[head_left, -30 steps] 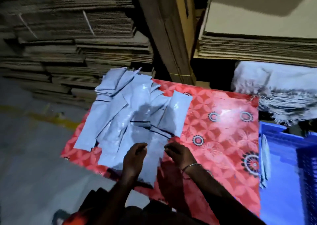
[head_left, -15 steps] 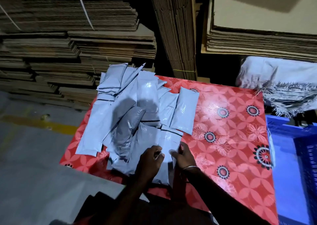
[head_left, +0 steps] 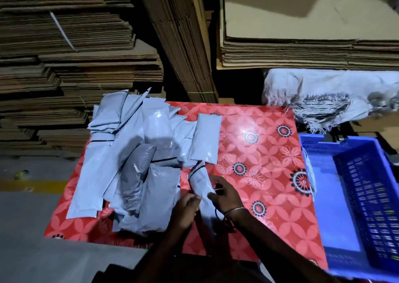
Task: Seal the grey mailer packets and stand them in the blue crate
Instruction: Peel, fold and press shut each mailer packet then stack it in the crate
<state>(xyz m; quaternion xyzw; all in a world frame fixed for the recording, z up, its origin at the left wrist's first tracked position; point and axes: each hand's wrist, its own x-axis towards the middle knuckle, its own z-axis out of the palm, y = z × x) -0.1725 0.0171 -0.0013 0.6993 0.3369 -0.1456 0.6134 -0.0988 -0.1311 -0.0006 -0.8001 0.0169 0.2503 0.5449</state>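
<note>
Both hands hold one grey mailer packet over the red worktop: left hand fingers pinching its edge, right hand fingers curled around it. More packets lie heaped left of the fingers; the blue crate sits well to their right.

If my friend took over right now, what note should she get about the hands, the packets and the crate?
Left hand and right hand: both grip one grey mailer packet between them, lifted at a slant over the red flowered table.
Pile of grey mailer packets: on the table's left half, overlapping, some with black flap strips showing.
Blue crate: right of the table; one packet seems to stand against its left wall.
Done: little so far.
Left: seal the held packet, stand it in the crate, then work through the pile.
</note>
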